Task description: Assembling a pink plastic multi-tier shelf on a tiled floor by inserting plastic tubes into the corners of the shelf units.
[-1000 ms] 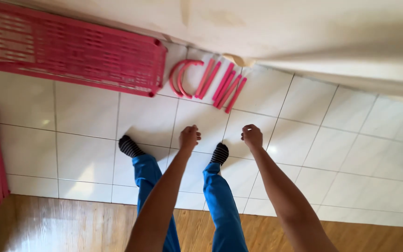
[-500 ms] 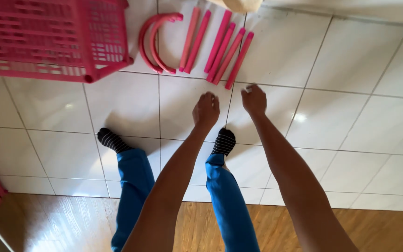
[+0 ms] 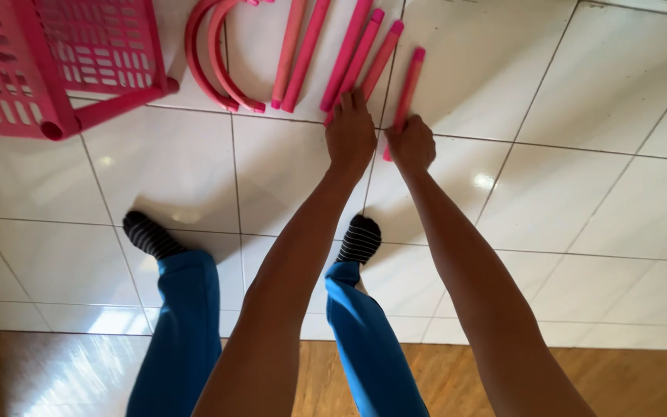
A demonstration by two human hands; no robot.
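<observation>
Two hands have come down to the floor (image 3: 580, 154) since a moment ago, when they hung in the air above the feet; now they reach the pink sticks, so the picking up looks ready to start. Far left, the pink basket (image 3: 55, 62) lies on its side at the top corner of the floor. Next come two curved pink pieces (image 3: 210, 69), then the straight pink sticks (image 3: 349, 54) in a row. The left hand (image 3: 349, 139) lies flat with fingers spread on the ends of the middle sticks. The right hand (image 3: 412, 145) is curled around the end of the last pink stick (image 3: 407, 85). Right of the hands the tiles give lots of room. Below, the striped socks (image 3: 360, 239) stand close by.
</observation>
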